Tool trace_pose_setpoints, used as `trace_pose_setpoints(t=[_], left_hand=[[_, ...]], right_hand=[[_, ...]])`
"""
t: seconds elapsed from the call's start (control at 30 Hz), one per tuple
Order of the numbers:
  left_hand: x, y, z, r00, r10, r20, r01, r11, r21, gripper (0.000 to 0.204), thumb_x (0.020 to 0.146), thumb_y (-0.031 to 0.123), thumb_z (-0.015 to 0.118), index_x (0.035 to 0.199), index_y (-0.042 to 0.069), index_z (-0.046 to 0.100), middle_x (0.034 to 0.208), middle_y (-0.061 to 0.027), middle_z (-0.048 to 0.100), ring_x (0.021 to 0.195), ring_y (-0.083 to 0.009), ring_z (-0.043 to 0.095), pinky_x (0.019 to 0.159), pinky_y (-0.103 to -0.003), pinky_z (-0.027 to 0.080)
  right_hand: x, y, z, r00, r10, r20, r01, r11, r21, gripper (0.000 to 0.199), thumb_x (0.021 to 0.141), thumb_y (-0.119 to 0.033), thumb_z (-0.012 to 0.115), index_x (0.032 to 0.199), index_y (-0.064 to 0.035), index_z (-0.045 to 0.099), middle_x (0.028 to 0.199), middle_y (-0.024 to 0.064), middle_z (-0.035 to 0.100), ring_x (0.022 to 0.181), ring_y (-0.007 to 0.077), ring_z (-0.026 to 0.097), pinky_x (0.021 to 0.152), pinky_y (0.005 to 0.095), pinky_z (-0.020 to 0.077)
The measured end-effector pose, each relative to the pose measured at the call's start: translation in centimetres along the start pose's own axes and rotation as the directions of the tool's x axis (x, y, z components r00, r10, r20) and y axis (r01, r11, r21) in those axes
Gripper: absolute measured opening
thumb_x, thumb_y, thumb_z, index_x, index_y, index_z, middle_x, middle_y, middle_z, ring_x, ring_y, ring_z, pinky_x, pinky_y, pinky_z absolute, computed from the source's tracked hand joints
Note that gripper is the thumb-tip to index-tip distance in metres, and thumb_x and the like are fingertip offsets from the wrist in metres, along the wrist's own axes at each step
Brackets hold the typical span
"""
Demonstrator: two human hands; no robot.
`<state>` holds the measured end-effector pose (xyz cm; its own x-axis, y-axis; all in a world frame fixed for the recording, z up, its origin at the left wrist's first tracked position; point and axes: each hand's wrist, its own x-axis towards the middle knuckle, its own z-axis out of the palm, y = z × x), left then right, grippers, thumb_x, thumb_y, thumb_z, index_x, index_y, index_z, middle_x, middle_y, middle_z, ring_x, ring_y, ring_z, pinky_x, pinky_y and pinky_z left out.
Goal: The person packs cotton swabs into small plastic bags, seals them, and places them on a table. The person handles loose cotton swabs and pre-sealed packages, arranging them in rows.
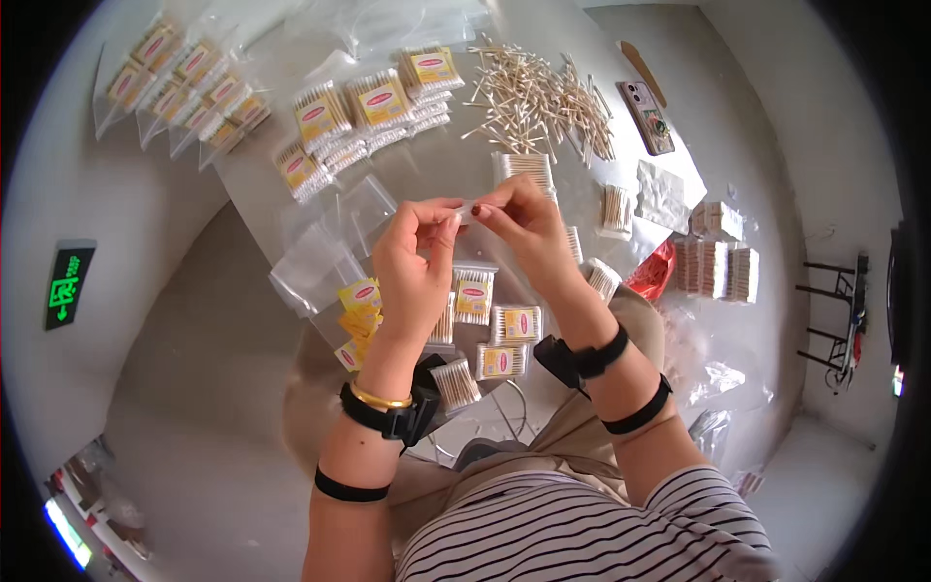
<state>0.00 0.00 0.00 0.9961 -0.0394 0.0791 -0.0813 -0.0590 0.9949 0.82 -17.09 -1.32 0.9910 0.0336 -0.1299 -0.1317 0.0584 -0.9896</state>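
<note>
My left hand (417, 254) and my right hand (531, 231) meet above the table, fingertips pinched together. Between them is a small piece of translucent plastic (467, 210), perhaps a bag's edge; most of it is hidden by the fingers. Just below the hands lies a pack of cotton swabs (473, 299) with a yellow label. Two more labelled packs (516, 325) are beside it, and an unlabelled bundle of swabs (456, 384) rests at the near edge. Left of my left wrist are loose yellow label cards (360, 308). Beyond my right hand sits another swab bundle (524, 171).
Flat clear bags (315, 267) lie on the left of the table (267, 184). Stacked labelled packs (380, 102) stand behind, with filled bags (184, 87) at far left. A pile of loose swabs (538, 97) and a phone (648, 116) are far right. Stacked bundles (713, 267) stand right.
</note>
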Motion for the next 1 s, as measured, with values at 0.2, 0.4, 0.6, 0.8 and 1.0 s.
trace_pose_setpoints(t=[0.2,0.4,0.6,0.8,1.0], left_hand=[[1.4,-1.4,1.1,0.958,-0.287,0.021,0.284,0.929,-0.237,0.017,0.098,0.012,0.068,0.095,0.003,0.055,0.1,-0.0089,0.072,0.085,-0.0169,0.074,0.061,-0.023,0.05],[2.5,-3.0,-0.2,0.897,-0.397,0.197,0.435,0.871,-0.229,0.016,0.095,0.009,0.071,0.09,0.007,0.056,0.1,-0.0104,0.074,0.086,-0.0177,0.075,0.059,-0.022,0.046],[2.9,-3.8,-0.5,0.885,-0.395,0.248,0.458,0.836,-0.303,0.014,0.094,0.01,0.072,0.09,0.008,0.058,0.1,-0.0112,0.074,0.087,-0.0185,0.075,0.065,-0.024,0.053],[2.3,-2.9,-0.8,0.881,-0.407,0.242,0.466,0.838,-0.285,0.013,0.094,0.009,0.071,0.092,0.005,0.059,0.103,-0.0111,0.072,0.09,-0.0202,0.074,0.075,-0.03,0.061],[1.4,-3.1,-1.0,0.889,-0.39,0.238,0.455,0.806,-0.378,0.011,0.094,0.007,0.071,0.091,0.004,0.06,0.104,-0.0092,0.07,0.089,-0.019,0.073,0.078,-0.032,0.062]], right_hand=[[1.3,0.2,-0.4,0.981,0.189,0.032,-0.191,0.977,0.099,0.011,0.092,-0.008,0.072,0.095,-0.0009,0.064,0.09,0.003,0.069,0.078,0.0072,0.062,0.071,0.0228,0.0505],[1.0,1.4,-0.9,0.989,0.127,0.076,-0.134,0.986,0.099,0.012,0.092,-0.006,0.072,0.096,-0.0011,0.062,0.091,0.0035,0.069,0.083,0.0084,0.064,0.073,0.0234,0.0508],[1.8,1.8,-1.3,0.991,0.1,0.085,-0.097,0.994,-0.041,0.009,0.09,-0.003,0.07,0.094,-0.0016,0.062,0.09,0.0041,0.069,0.083,0.01,0.066,0.073,0.0241,0.0518],[1.3,0.7,-1.3,0.983,0.165,0.075,-0.173,0.979,0.107,0.009,0.089,0.0,0.07,0.091,-0.0011,0.062,0.09,0.006,0.07,0.075,0.0106,0.067,0.067,0.024,0.0524],[0.7,2.1,-1.6,0.98,0.147,0.136,-0.179,0.948,0.265,0.01,0.092,0.004,0.067,0.091,-0.001,0.059,0.103,0.0102,0.068,0.088,0.0129,0.068,0.081,0.0248,0.0579]])
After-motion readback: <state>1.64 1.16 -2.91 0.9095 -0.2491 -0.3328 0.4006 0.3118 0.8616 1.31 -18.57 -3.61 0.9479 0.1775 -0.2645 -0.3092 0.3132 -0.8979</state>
